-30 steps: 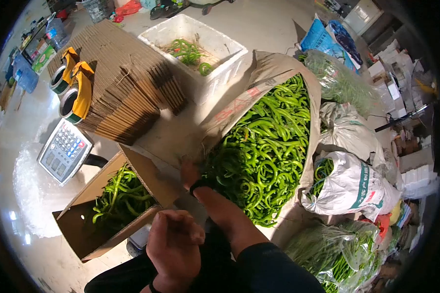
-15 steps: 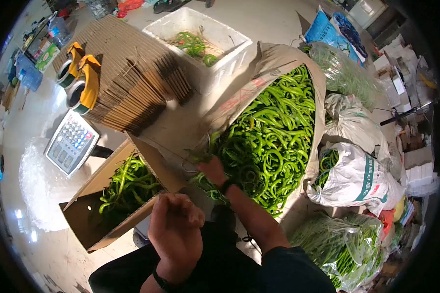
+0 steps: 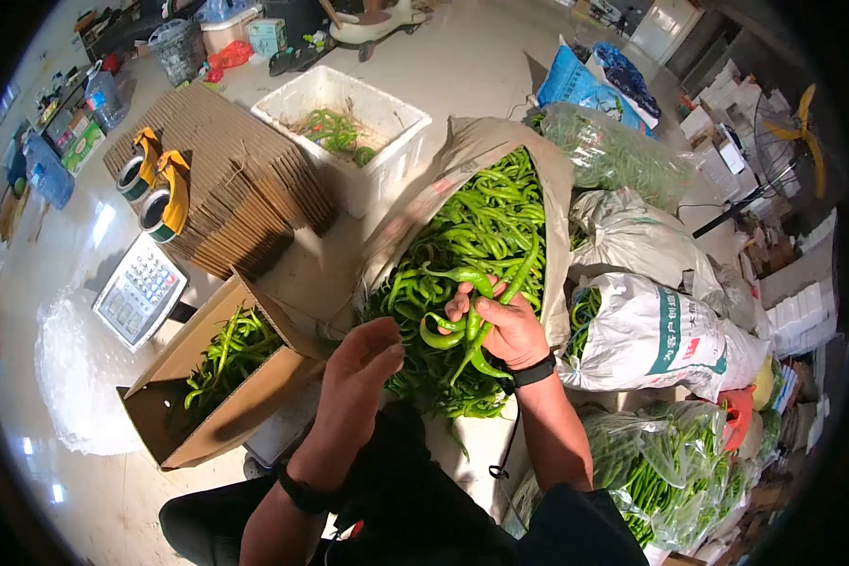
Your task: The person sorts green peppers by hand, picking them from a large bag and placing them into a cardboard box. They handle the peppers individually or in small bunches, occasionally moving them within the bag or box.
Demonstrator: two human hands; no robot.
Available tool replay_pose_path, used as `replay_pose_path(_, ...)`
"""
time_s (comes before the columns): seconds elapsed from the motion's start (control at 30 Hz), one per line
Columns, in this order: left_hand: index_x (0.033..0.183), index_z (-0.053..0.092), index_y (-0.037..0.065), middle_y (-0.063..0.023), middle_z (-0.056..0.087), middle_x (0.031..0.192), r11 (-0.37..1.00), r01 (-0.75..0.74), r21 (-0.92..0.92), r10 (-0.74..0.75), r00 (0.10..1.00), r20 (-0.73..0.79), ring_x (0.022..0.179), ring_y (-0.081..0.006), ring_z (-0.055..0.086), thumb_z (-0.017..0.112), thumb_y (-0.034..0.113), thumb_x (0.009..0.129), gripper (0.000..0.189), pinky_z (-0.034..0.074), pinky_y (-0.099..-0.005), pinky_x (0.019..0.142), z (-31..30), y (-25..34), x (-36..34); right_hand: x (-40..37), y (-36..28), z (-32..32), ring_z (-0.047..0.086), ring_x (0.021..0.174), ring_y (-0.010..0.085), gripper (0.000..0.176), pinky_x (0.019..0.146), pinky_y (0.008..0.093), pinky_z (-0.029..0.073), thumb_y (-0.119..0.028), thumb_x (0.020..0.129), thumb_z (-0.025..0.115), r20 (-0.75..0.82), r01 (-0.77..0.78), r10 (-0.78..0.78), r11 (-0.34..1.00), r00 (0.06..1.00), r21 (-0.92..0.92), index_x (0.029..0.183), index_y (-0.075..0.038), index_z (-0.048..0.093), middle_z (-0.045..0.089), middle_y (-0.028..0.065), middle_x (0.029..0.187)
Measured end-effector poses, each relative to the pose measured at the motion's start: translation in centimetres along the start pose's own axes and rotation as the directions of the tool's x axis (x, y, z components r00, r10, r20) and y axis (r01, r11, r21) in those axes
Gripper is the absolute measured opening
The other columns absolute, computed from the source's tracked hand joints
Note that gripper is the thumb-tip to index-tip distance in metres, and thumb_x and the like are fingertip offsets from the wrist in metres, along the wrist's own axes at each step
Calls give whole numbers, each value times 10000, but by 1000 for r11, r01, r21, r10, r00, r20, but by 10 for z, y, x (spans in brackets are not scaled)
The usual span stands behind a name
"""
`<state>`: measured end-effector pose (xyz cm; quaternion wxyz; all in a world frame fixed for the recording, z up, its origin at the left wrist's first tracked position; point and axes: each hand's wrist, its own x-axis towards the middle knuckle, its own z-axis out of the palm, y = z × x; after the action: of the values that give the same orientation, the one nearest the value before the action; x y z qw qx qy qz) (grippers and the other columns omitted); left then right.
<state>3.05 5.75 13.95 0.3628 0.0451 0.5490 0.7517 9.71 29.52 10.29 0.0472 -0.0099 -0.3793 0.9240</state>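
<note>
My right hand (image 3: 511,332) is closed around several long green chili peppers (image 3: 476,316), which stick out past the fingers. It is above a large open sack (image 3: 558,179) filled with a heap of green chilies (image 3: 491,212). My left hand (image 3: 357,373) is raised between that sack and a cardboard box (image 3: 226,415). Its fingers are loosely bent, with the thumb apart, and no object shows in it. Inside the box lies a pile of green chilies (image 3: 234,354). A digital scale (image 3: 141,291) has its keypad and display right behind the box.
Flattened cardboard (image 3: 198,113) is stacked at the upper left with two tape dispensers (image 3: 165,203) on it. A white foam box (image 3: 387,156) holds a few chilies. White sacks (image 3: 651,330) and clear bags of green produce (image 3: 670,472) line the right side.
My right hand has moved right and up from the sack's left edge, and now shows chilies in its grip. My left hand has turned, its fingers pointing right. The view has shifted.
</note>
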Motion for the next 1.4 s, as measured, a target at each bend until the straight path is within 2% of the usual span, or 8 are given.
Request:
replay_pose_path(0.23,1404,486,1,-108,611,1278,983,91,-158,-71,989,126,1205,-206,564,658,102,946,499,497,-365,986,28,7,-6,-11,-21,31,608,1125,312,339,1012,521,479,-115,991,581,70,25,-32,995,997,101,1306,1,540,635,123,1098)
replay_pose_path(0.3,1337,544,-7,-82,627,1233,999,-38,30,27,950,312,1084,-149,622,653,41,928,426,513,-288,901,25,-4,4,-13,-21,38,607,1137,314,328,1014,526,479,-111,991,577,32,32,-35,995,999,95,1298,1,544,638,126,1098)
replay_pose_path(0.43,1279,573,-1,-63,644,1194,963,-207,173,157,952,264,1011,-122,643,679,10,910,383,512,-280,897,22,-18,8,-17,-23,44,603,1158,321,295,1045,548,458,-106,992,566,-16,48,-46,991,999,122,1272,-12,554,641,125,1077)
replay_pose_path(0.6,1259,571,2,-68,652,1157,983,-170,-70,184,917,353,1069,-132,626,692,1,904,375,514,-293,916,23,-14,7,-22,-25,47,550,1144,322,270,1045,580,450,-151,996,581,-1,38,-38,988,999,147,1239,-35,576,623,114,1036)
replay_pose_path(0.93,1349,499,6,-85,583,1284,962,-200,-188,238,948,210,1123,-182,614,685,-70,855,534,511,-335,969,20,0,0,-22,-12,58,635,1030,292,209,968,447,508,-112,984,596,-190,-37,53,996,980,87,1164,-7,603,657,132,1052)
replay_pose_path(1.2,1546,233,54,-165,427,1452,970,-219,-103,237,948,212,1188,-232,602,629,-107,870,800,530,-335,959,18,5,-3,-31,-23,71,674,1031,316,223,829,550,588,-117,987,598,-207,-137,141,990,968,33,1201,-56,578,661,135,1087)
replay_pose_path(1.3,1553,216,41,-174,441,1445,984,-148,-104,167,963,210,1201,-236,598,618,-117,868,810,530,-334,954,16,5,-1,-32,-28,75,686,893,224,191,571,360,605,-95,976,611,-283,-163,132,983,950,-89,1161,-55,583,662,113,1081)
replay_pose_path(1.4,1546,249,33,-155,520,1354,980,-123,-159,153,969,192,1173,-243,606,635,-127,832,827,515,-335,963,17,2,-1,-34,-21,69,675,842,212,191,474,305,533,-90,963,614,-323,-91,47,988,945,-123,1146,-39,597,675,118,1068)
